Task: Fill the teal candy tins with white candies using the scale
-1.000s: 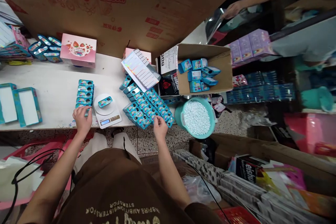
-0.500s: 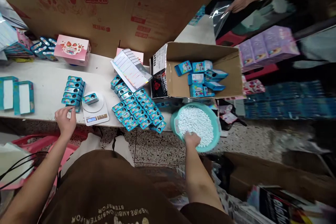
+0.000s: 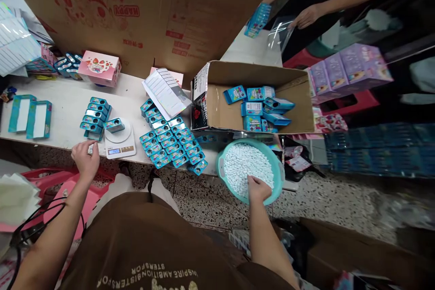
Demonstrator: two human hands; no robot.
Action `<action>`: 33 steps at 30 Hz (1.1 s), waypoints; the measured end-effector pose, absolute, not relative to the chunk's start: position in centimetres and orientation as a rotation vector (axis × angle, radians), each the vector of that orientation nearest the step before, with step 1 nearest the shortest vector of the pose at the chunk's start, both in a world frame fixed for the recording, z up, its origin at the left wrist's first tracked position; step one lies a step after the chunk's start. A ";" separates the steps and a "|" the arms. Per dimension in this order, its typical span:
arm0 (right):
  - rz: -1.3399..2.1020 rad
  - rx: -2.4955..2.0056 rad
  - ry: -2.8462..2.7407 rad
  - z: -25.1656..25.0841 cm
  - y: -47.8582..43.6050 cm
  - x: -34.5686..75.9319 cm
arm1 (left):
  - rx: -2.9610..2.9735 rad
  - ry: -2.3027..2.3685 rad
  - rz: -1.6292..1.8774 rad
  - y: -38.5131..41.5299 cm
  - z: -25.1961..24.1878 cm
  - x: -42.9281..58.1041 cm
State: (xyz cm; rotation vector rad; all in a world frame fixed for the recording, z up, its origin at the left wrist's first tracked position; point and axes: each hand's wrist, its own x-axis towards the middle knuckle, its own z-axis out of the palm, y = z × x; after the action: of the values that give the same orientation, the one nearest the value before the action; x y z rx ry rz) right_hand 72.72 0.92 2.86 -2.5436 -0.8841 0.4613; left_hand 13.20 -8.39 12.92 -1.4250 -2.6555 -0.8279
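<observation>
Head view: left hand point(image 3: 85, 159) half closed, fingertips pinched, its hold unclear, just beside a digital scale point(image 3: 119, 145) bearing one blue tin point(image 3: 114, 125), apparently for weighing. Right hand point(image 3: 258, 189), fingers curled, rests among white pellets point(image 3: 243, 167) in a teal basin point(image 3: 280, 176), any grip unclear. Between the hands, blue tins point(image 3: 166, 142) lie in close rows on the tabletop point(image 3: 61, 113), probably for counting; beyond the right hand, a cardboard carton point(image 3: 258, 72) holds more.

Left hand point(image 3: 85, 161) curled, right hand point(image 3: 258, 189) palm-down, arms well apart
</observation>
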 end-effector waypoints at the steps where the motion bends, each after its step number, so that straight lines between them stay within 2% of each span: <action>1: 0.472 -2.449 -0.745 3.3 1.1 72.3 | -1.417 -2.659 -0.837 -8.5 12.8 13.0; 4: 0.602 -2.081 -0.370 4.8 2.0 69.4 | -1.407 -2.670 -0.863 -8.7 12.3 12.4; 6: 0.810 -1.865 -0.275 6.0 2.5 65.5 | -1.405 -2.673 -0.884 -8.8 11.9 11.8; 10: 1.363 -1.583 -0.458 8.4 3.5 53.3 | -1.441 -2.682 -0.933 -8.6 10.9 10.5; 13: 1.521 -1.547 -0.738 9.5 4.6 42.2 | -1.523 -2.706 -0.966 -8.1 10.0 9.2; 17: 1.478 -1.478 -1.334 9.1 6.9 29.9 | -1.632 -2.733 -1.022 -7.5 8.6 7.3; 21: 1.309 -1.352 -1.798 7.4 8.8 23.3 | -1.697 -2.739 -1.078 -7.1 7.3 5.5; 25: 1.189 -1.306 -2.111 6.1 9.1 20.7 | -1.720 -2.780 -1.134 -7.1 6.7 4.2; 33: 1.159 -1.323 -2.299 4.8 8.5 19.2 | -1.712 -2.822 -1.223 -7.4 6.2 2.2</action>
State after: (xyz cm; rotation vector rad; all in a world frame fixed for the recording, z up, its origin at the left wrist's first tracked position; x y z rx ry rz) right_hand 19.24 8.55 4.79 -1.3227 -2.2986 1.1586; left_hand 2.24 -7.42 6.23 -1.7120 -2.8221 -1.2227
